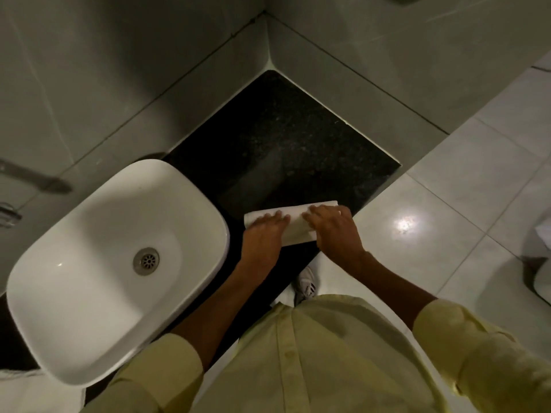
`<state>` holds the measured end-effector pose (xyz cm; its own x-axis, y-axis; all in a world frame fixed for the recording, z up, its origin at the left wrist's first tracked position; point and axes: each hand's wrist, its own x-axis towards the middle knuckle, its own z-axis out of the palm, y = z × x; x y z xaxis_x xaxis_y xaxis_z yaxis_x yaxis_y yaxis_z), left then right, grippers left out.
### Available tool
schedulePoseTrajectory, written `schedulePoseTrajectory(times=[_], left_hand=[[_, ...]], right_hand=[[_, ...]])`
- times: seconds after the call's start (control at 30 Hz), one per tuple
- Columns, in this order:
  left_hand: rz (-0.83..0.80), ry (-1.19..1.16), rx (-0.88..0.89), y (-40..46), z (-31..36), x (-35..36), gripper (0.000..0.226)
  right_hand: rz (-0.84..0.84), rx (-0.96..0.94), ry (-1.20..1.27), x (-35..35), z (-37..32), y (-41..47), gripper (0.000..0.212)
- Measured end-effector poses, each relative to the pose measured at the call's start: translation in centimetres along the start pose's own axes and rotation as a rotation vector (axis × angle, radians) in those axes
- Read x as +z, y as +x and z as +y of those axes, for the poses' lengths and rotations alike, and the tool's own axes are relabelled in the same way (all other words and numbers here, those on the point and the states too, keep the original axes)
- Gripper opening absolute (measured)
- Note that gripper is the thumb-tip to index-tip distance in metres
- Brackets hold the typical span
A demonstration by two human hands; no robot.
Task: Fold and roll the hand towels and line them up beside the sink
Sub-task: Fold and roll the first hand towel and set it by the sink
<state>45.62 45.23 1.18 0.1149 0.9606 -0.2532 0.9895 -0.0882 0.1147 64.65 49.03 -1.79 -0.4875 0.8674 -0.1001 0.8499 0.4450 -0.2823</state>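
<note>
A white hand towel [295, 226], folded into a narrow strip, lies on the black stone counter [286, 138] just right of the white basin [119, 263]. My left hand [264, 234] presses flat on the towel's left half, fingers spread. Over the towel's right half, my right hand [331, 231] lies palm down, covering its right end. Both hands rest on top of the cloth with the fingers pointing away from me. The near edge of the towel is hidden under my palms.
Grey tiled walls meet in a corner behind the counter. A metal tap [32, 177] juts from the wall at left. White floor tiles [447, 210] lie to the right, with a white fixture [539, 263] at the far right edge. More white cloth [18, 377] shows at the bottom left.
</note>
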Motion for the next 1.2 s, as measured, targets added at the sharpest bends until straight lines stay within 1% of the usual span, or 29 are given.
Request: schedulePoseTrajectory(times=[0.03, 0.07, 0.1, 0.13, 0.17, 0.2, 0.23, 0.27, 0.3, 0.33, 0.4, 0.5, 0.53, 0.6, 0.67, 0.73, 0.83, 0.9, 0.97, 1.03, 1.07, 1.13, 1.2], left_hand=[[0.000, -0.029, -0.028, 1.5, -0.4, -1.1, 0.048], [-0.006, -0.064, -0.049, 3.1, -1.1, -2.1, 0.044], [-0.031, -0.127, -0.061, 4.8, -1.8, -2.9, 0.046], [-0.097, -0.206, -0.067, 6.1, -2.5, -3.4, 0.053], [-0.206, -0.264, -0.059, 7.2, -3.0, -3.8, 0.063], [-0.329, -0.293, -0.041, 8.0, -3.5, -3.9, 0.071], [-0.435, -0.309, -0.022, 8.6, -3.8, -3.9, 0.072], [-0.511, -0.332, -0.005, 8.9, -4.1, -3.7, 0.068], [-0.550, -0.368, 0.009, 9.0, -4.3, -3.6, 0.063], [-0.553, -0.414, 0.011, 8.7, -4.4, -3.3, 0.060], [-0.506, -0.482, 0.000, 7.5, -4.4, -2.5, 0.059], [-0.416, -0.491, 0.017, 4.8, -3.8, -1.1, 0.059], [-0.398, -0.470, 0.032, 4.2, -3.6, -0.6, 0.063], [-0.430, -0.357, 0.044, 4.1, -3.0, -0.1, 0.077], [-0.533, -0.140, 0.091, 4.7, -2.6, 0.1, 0.087], [-0.603, -0.005, 0.170, 5.5, -2.5, 0.0, 0.085], [-0.577, 0.014, 0.260, 6.4, -2.6, -0.5, 0.078], [-0.517, 0.017, 0.305, 7.1, -3.0, -1.0, 0.078], [-0.436, 0.052, 0.352, 8.3, -3.7, -1.7, 0.078], [-0.359, 0.098, 0.398, 9.9, -5.2, -2.5, 0.078], [-0.315, 0.122, 0.417, 10.7, -6.1, -2.6, 0.079], [-0.224, 0.163, 0.447, 12.4, -8.2, -3.1, 0.078], [-0.143, 0.158, 0.468, 14.1, -10.5, -3.9, 0.071]], right_hand=[[-0.026, 0.018, 0.005, -0.9, 0.2, 1.1, 0.050], [-0.067, 0.038, 0.005, -1.7, 0.4, 2.3, 0.052], [-0.113, 0.058, 0.001, -2.2, 0.6, 3.5, 0.059], [-0.172, 0.066, -0.010, -2.4, 0.9, 4.6, 0.066], [-0.236, 0.056, -0.028, -2.4, 1.1, 5.5, 0.069], [-0.307, 0.040, -0.030, -2.2, 1.3, 6.2, 0.067], [-0.377, 0.039, 0.002, -2.1, 1.6, 6.6, 0.062], [-0.437, 0.050, 0.066, -2.1, 1.9, 6.7, 0.059], [-0.462, 0.058, 0.120, -2.1, 2.1, 6.4, 0.057], [-0.435, 0.042, 0.149, -2.2, 2.2, 5.9, 0.056], [-0.297, -0.024, 0.136, -2.1, 2.2, 3.8, 0.058], [-0.096, -0.081, 0.094, -1.0, 1.5, -0.1, 0.059], [-0.046, -0.093, 0.070, -0.4, 1.2, -1.1, 0.059], [0.025, -0.118, 0.040, 0.8, 1.1, -2.4, 0.058], [0.044, -0.135, 0.049, 1.4, 1.2, -2.8, 0.057], [0.030, -0.160, 0.080, 1.2, 2.0, -2.3, 0.060], [-0.099, -0.151, 0.181, 0.7, 3.7, -1.3, 0.077], [-0.162, -0.124, 0.303, 0.7, 4.7, -1.1, 0.087], [-0.220, -0.144, 0.408, 0.8, 4.8, -0.7, 0.086], [-0.255, -0.183, 0.447, 0.9, 3.6, 0.3, 0.081], [-0.250, -0.181, 0.440, 1.1, 2.8, 0.9, 0.079], [-0.156, -0.175, 0.424, 2.0, 1.3, 2.8, 0.076], [-0.099, -0.161, 0.423, 2.7, -0.3, 5.6, 0.076]])
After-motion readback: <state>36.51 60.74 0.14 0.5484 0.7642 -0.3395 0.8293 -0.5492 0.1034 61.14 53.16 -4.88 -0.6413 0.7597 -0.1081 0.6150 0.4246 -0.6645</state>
